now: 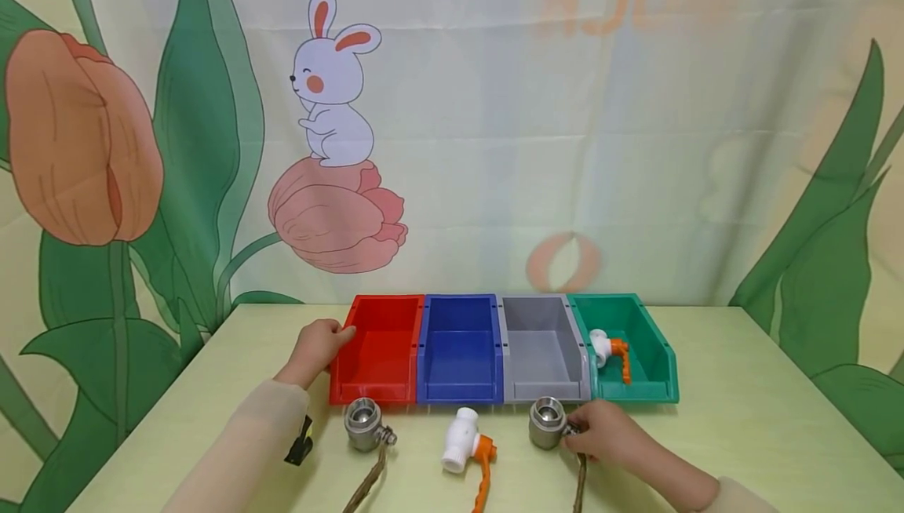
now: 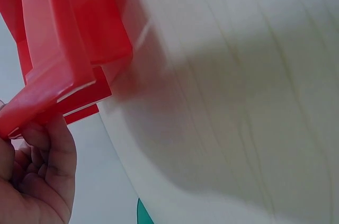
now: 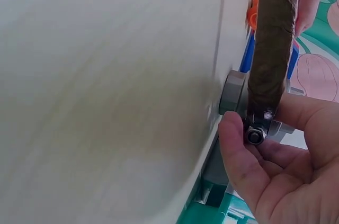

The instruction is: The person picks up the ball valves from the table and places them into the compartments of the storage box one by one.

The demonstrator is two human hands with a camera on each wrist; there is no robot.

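Note:
On the far left my left hand (image 1: 316, 348) grips the upper edge of the red bin's side (image 1: 373, 393); in the left wrist view the thumb and curled fingers (image 2: 59, 150) hold the red rim. With my right hand (image 1: 613, 433) I pinch a metal ball valve (image 1: 546, 428) near its handle nut. That valve stands in front of the grey bin, and its handle (image 3: 271, 49) is wrapped in brown material. A second metal ball valve (image 1: 362, 428) stands before the red bin. Between the two lies a white plastic ball valve (image 1: 461, 436) with an orange handle.
The blue bin (image 1: 461, 392), grey bin (image 1: 545, 391) and green bin (image 1: 639, 392) continue the row beside the red one. Another white valve with an orange handle (image 1: 620, 348) sits in the green bin. A black and yellow item (image 1: 302, 444) is near my left sleeve. Behind hangs a printed curtain.

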